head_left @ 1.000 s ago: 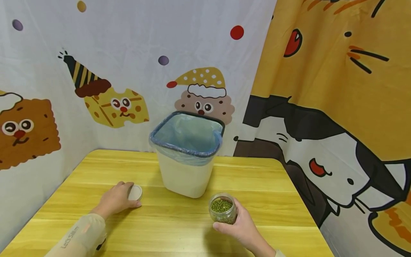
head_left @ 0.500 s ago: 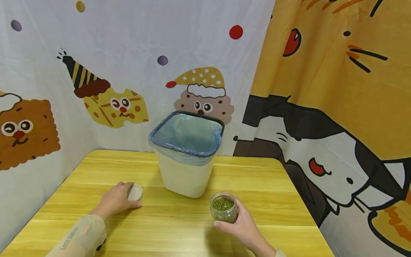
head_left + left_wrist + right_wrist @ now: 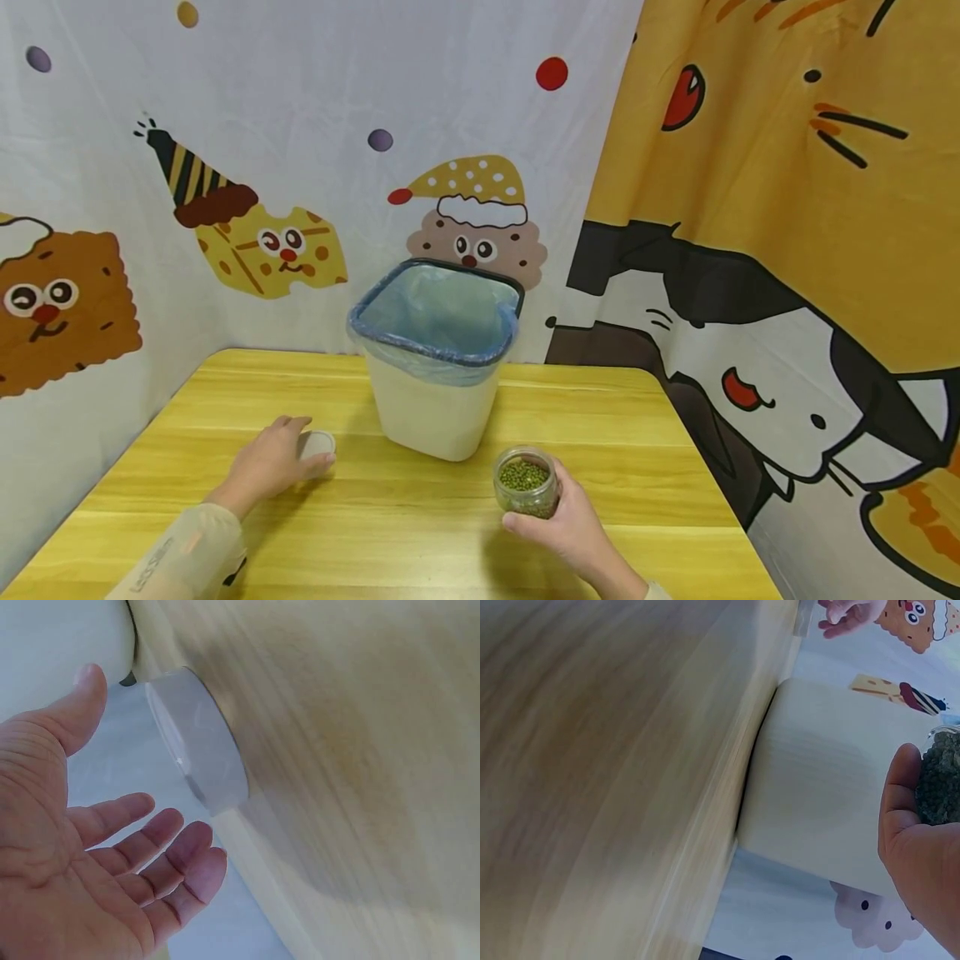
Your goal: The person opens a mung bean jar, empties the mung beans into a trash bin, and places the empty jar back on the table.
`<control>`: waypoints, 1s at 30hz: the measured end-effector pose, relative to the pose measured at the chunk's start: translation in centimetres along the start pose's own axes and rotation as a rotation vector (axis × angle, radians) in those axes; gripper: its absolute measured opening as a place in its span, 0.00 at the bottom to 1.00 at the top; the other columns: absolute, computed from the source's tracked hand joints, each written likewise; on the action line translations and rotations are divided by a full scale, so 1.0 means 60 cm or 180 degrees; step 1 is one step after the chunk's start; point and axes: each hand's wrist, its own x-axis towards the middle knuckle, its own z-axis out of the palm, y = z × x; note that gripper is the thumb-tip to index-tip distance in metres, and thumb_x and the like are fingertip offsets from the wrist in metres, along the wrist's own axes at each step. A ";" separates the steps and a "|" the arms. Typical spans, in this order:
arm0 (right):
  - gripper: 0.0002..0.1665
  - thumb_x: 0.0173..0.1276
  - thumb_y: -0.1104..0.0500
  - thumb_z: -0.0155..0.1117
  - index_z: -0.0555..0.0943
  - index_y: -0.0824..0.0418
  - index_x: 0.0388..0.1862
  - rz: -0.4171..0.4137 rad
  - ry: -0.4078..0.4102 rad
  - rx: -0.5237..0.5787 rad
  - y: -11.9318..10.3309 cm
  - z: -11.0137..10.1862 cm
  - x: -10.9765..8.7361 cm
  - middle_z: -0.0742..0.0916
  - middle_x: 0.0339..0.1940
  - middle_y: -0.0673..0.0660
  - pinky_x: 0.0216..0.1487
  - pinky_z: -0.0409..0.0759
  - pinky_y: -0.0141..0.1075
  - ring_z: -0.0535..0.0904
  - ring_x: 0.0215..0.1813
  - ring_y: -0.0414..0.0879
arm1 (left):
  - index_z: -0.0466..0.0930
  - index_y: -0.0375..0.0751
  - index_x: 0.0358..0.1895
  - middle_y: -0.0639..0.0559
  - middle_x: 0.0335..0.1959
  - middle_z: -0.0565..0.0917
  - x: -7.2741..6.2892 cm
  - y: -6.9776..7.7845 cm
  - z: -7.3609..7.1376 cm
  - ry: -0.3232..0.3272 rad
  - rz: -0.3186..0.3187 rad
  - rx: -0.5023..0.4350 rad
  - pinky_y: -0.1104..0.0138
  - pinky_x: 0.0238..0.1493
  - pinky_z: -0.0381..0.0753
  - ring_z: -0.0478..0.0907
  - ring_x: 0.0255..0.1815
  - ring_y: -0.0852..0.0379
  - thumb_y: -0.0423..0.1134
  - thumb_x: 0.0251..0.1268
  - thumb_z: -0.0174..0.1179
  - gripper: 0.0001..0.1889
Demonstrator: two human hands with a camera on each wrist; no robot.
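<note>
A round white lid (image 3: 199,739) lies on the table, and my left hand (image 3: 268,462) is just above and beside it. In the left wrist view the left fingers are spread and relaxed, apart from the lid, with nothing in the palm. My right hand (image 3: 566,529) grips a clear jar (image 3: 527,500) of small green beans (image 3: 523,476), likely mung beans, its mouth uncovered and tilted slightly toward me. In the right wrist view the jar is partly cut off at the right edge, with fingers curled round it above the table.
A white trash bin (image 3: 435,417) with a blue plastic liner (image 3: 420,367) stands upright at the back middle of the wooden table (image 3: 390,533), between the two hands. Behind it hangs a cartoon-print curtain (image 3: 300,100).
My left hand has loosened from the lid, its fingers lifting and opening while the lid stays put. The right hand with the jar has shifted very slightly right.
</note>
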 end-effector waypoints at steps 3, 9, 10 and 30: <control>0.47 0.59 0.61 0.84 0.72 0.54 0.76 -0.0012 0.0025 0.0002 0.000 -0.001 0.000 0.84 0.67 0.62 0.60 0.87 0.33 0.85 0.64 0.48 | 0.73 0.27 0.73 0.20 0.68 0.75 -0.003 0.007 -0.007 0.0093 0.0024 0.0062 0.30 0.56 0.82 0.76 0.64 0.21 0.67 0.66 0.70 0.48; 0.46 0.58 0.62 0.85 0.74 0.53 0.75 0.0017 0.0171 -0.0028 -0.001 -0.003 0.001 0.85 0.65 0.60 0.59 0.87 0.33 0.85 0.62 0.47 | 0.76 0.31 0.72 0.24 0.69 0.77 -0.013 0.024 -0.013 0.0366 0.0094 0.0036 0.30 0.57 0.82 0.76 0.66 0.22 0.65 0.69 0.68 0.43; 0.46 0.58 0.62 0.85 0.74 0.53 0.74 0.0018 0.0196 -0.0029 -0.001 -0.004 0.001 0.85 0.65 0.59 0.58 0.87 0.33 0.85 0.62 0.47 | 0.76 0.32 0.72 0.25 0.69 0.77 -0.015 0.028 -0.013 0.0429 0.0128 0.0005 0.30 0.58 0.81 0.75 0.67 0.23 0.65 0.70 0.68 0.42; 0.47 0.56 0.62 0.86 0.75 0.54 0.74 -0.0006 0.0399 -0.0057 0.002 -0.012 0.000 0.87 0.62 0.59 0.58 0.88 0.32 0.86 0.59 0.46 | 0.79 0.30 0.67 0.33 0.63 0.82 -0.047 0.122 -0.046 0.2225 0.1479 -0.0065 0.38 0.62 0.81 0.79 0.63 0.32 0.58 0.72 0.70 0.35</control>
